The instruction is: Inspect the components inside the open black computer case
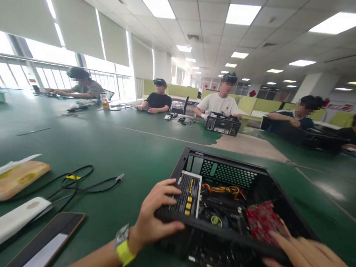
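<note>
1. The step in hand looks like steadying an open computer case (240, 205) on the green table (117, 153): both hands are on its near side, and nothing is being lifted out.
2. The case lies at about 5 o'clock in the view, side panel off and open upward. Inside show a red card (262, 222) toward 3 o'clock, a bundle of coloured wires (223, 190) toward 12, and a grey metal box with a label (188, 194) at the 9 o'clock end.
3. The left hand (155, 214) grips the near rim at the case's 9 o'clock corner. Its fingers are curled and close together over the edge, thumb below (a yellow-strapped watch (123, 245) sits on that wrist).
4. The right hand (309, 265) lies flat on the rim at 4 o'clock, fingers stretched out and slightly spread, tips touching the frame just below the red card. It pinches nothing.
5. Judging from this hold, the next move calls for a firm two-handed grip, so the case can turn or slide without tipping, with fingertips clear of the card.
6. At 8 o'clock, well apart from the case, lie a black cable (77, 180), a phone (50, 238), a white box (4, 226) and a tan packet (8, 179).
7. Other people sit along the far side, at 10 to 2 o'clock, one behind another case (223, 124).
</note>
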The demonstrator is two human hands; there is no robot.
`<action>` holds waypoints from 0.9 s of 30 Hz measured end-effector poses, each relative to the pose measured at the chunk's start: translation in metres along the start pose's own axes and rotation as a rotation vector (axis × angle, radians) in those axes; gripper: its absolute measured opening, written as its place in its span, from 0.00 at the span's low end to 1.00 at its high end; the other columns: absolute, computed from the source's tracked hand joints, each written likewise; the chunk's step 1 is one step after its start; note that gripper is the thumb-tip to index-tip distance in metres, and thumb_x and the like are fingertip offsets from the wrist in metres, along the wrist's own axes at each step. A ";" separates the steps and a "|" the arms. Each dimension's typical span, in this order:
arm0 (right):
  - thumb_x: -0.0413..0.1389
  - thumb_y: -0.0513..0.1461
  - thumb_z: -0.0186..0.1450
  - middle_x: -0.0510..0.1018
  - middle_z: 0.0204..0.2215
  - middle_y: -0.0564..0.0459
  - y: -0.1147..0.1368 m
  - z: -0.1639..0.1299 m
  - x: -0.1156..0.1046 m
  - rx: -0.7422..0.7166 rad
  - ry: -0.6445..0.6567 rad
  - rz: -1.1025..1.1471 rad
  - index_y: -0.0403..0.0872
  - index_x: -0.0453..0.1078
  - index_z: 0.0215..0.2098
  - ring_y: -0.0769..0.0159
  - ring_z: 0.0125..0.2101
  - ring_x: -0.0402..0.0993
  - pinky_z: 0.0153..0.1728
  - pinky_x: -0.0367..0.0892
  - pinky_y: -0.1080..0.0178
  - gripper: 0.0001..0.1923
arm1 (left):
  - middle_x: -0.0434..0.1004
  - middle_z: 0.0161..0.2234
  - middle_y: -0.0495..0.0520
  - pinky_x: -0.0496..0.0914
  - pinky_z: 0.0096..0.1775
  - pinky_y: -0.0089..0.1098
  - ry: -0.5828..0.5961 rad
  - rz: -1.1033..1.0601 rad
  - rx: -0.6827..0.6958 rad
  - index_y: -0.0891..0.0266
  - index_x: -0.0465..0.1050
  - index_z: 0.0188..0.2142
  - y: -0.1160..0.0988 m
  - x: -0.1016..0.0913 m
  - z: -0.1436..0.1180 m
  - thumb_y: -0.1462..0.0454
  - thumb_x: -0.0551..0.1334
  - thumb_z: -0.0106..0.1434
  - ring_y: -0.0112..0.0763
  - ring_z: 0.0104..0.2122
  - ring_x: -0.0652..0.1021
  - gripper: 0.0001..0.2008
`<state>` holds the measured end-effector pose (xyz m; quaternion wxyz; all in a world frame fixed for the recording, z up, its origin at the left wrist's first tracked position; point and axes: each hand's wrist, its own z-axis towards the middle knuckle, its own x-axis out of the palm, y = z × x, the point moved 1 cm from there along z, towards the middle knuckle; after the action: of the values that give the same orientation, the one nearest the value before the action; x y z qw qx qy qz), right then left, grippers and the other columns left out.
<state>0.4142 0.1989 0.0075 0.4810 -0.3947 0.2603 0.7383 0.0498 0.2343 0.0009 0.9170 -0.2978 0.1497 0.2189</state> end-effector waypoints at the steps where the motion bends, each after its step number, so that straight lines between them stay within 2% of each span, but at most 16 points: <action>1: 0.56 0.54 0.61 0.80 0.37 0.46 -0.005 0.037 0.006 -0.006 0.042 -0.055 0.47 0.75 0.42 0.55 0.39 0.73 0.52 0.59 0.50 0.21 | 0.75 0.47 0.58 0.62 0.56 0.52 -0.008 0.058 -0.092 0.57 0.67 0.38 0.018 0.018 0.026 0.46 0.67 0.53 0.49 0.57 0.67 0.22; 2: 0.57 0.52 0.61 0.79 0.40 0.44 -0.006 0.076 0.011 0.019 0.135 -0.119 0.45 0.75 0.42 0.52 0.42 0.72 0.56 0.54 0.46 0.21 | 0.72 0.51 0.61 0.61 0.58 0.51 -0.027 0.147 -0.227 0.58 0.67 0.41 0.035 0.037 0.052 0.48 0.68 0.52 0.50 0.58 0.65 0.23; 3: 0.57 0.47 0.61 0.76 0.47 0.42 -0.004 0.111 0.013 0.229 0.138 -0.193 0.44 0.73 0.47 0.48 0.49 0.68 0.59 0.46 0.41 0.20 | 0.65 0.57 0.64 0.59 0.58 0.53 -0.061 0.248 -0.415 0.59 0.66 0.46 0.048 0.055 0.075 0.49 0.67 0.53 0.52 0.60 0.62 0.26; 4: 0.54 0.42 0.64 0.70 0.53 0.36 0.005 0.140 0.015 0.321 0.107 -0.223 0.40 0.67 0.53 0.43 0.54 0.62 0.58 0.41 0.35 0.22 | 0.59 0.60 0.70 0.59 0.56 0.57 -0.081 0.290 -0.516 0.62 0.63 0.51 0.058 0.073 0.095 0.51 0.67 0.54 0.58 0.61 0.60 0.30; 6: 0.51 0.40 0.64 0.63 0.57 0.27 0.040 0.167 0.021 0.398 0.103 -0.223 0.33 0.59 0.59 0.39 0.55 0.60 0.54 0.50 0.34 0.27 | 0.51 0.62 0.75 0.60 0.53 0.61 -0.065 0.319 -0.605 0.65 0.56 0.58 0.067 0.100 0.116 0.54 0.66 0.56 0.64 0.61 0.58 0.35; 8: 0.51 0.44 0.64 0.68 0.55 0.37 0.089 0.146 0.029 0.281 0.143 -0.140 0.40 0.60 0.59 0.50 0.52 0.65 0.50 0.63 0.49 0.27 | 0.53 0.62 0.71 0.61 0.54 0.56 0.013 0.282 -0.531 0.63 0.56 0.59 0.067 0.113 0.112 0.58 0.64 0.59 0.58 0.60 0.60 0.31; 9: 0.50 0.48 0.65 0.70 0.55 0.47 0.113 0.121 0.034 0.171 0.172 -0.069 0.48 0.62 0.58 0.55 0.51 0.66 0.49 0.65 0.54 0.26 | 0.57 0.61 0.67 0.62 0.55 0.51 0.069 0.257 -0.477 0.61 0.57 0.59 0.067 0.113 0.102 0.59 0.62 0.60 0.52 0.60 0.63 0.28; 11: 0.50 0.55 0.62 0.75 0.50 0.55 0.144 0.060 0.042 -0.102 0.131 0.155 0.57 0.66 0.53 0.55 0.46 0.72 0.41 0.69 0.56 0.24 | 0.65 0.57 0.60 0.65 0.55 0.42 0.211 0.191 -0.357 0.60 0.61 0.57 0.065 0.108 0.075 0.61 0.60 0.62 0.42 0.55 0.69 0.23; 12: 0.49 0.55 0.63 0.79 0.41 0.57 0.146 0.032 0.045 -0.165 0.083 0.217 0.58 0.71 0.45 0.59 0.37 0.74 0.32 0.69 0.61 0.19 | 0.69 0.54 0.58 0.67 0.53 0.40 0.290 0.157 -0.304 0.60 0.64 0.55 0.064 0.106 0.061 0.61 0.60 0.62 0.39 0.52 0.72 0.21; 13: 0.48 0.53 0.64 0.80 0.37 0.58 0.138 0.011 0.047 -0.120 0.109 0.247 0.58 0.72 0.41 0.61 0.34 0.74 0.30 0.68 0.61 0.16 | 0.71 0.51 0.56 0.68 0.52 0.38 0.363 0.128 -0.260 0.59 0.67 0.53 0.062 0.104 0.049 0.61 0.61 0.61 0.37 0.50 0.73 0.19; 15: 0.44 0.45 0.68 0.78 0.41 0.55 0.095 -0.006 0.052 0.133 0.284 0.161 0.55 0.71 0.46 0.61 0.39 0.73 0.38 0.69 0.60 0.16 | 0.75 0.47 0.54 0.68 0.52 0.37 0.465 0.090 -0.203 0.59 0.71 0.48 0.056 0.109 0.033 0.61 0.62 0.60 0.37 0.48 0.74 0.16; 17: 0.42 0.39 0.69 0.73 0.50 0.48 0.036 0.008 0.059 0.371 0.440 -0.022 0.48 0.65 0.56 0.58 0.48 0.69 0.47 0.66 0.57 0.19 | 0.76 0.45 0.54 0.67 0.51 0.38 0.502 0.071 -0.184 0.60 0.73 0.45 0.046 0.120 0.028 0.61 0.62 0.61 0.38 0.46 0.75 0.13; 19: 0.45 0.35 0.67 0.70 0.54 0.43 -0.013 0.037 0.069 0.453 0.512 -0.107 0.43 0.61 0.59 0.55 0.51 0.67 0.49 0.64 0.55 0.22 | 0.77 0.43 0.54 0.68 0.50 0.38 0.512 0.053 -0.179 0.61 0.75 0.43 0.034 0.133 0.029 0.61 0.61 0.62 0.38 0.45 0.75 0.11; 21: 0.48 0.32 0.64 0.72 0.51 0.40 -0.035 0.065 0.081 0.454 0.577 -0.113 0.41 0.65 0.55 0.53 0.50 0.68 0.47 0.65 0.55 0.21 | 0.78 0.41 0.52 0.69 0.48 0.37 0.514 0.035 -0.168 0.60 0.75 0.41 0.021 0.139 0.030 0.61 0.62 0.61 0.37 0.43 0.76 0.09; 23: 0.50 0.31 0.61 0.76 0.44 0.41 -0.023 0.077 0.091 0.429 0.646 -0.093 0.42 0.71 0.46 0.54 0.46 0.72 0.43 0.66 0.57 0.16 | 0.78 0.40 0.51 0.69 0.46 0.36 0.502 0.022 -0.152 0.58 0.75 0.40 0.010 0.135 0.029 0.61 0.62 0.61 0.36 0.42 0.76 0.08; 27: 0.55 0.31 0.57 0.78 0.35 0.45 0.067 0.038 0.087 0.342 0.724 -0.005 0.43 0.72 0.39 0.57 0.37 0.76 0.37 0.69 0.57 0.11 | 0.77 0.41 0.52 0.68 0.48 0.35 0.440 0.000 -0.105 0.59 0.73 0.42 -0.015 0.104 0.035 0.62 0.59 0.64 0.34 0.43 0.75 0.08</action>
<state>0.3206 0.2455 -0.0439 0.4186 -0.5442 0.5311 0.4965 0.1518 0.2768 -0.0070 0.8456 -0.3858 0.3343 0.1564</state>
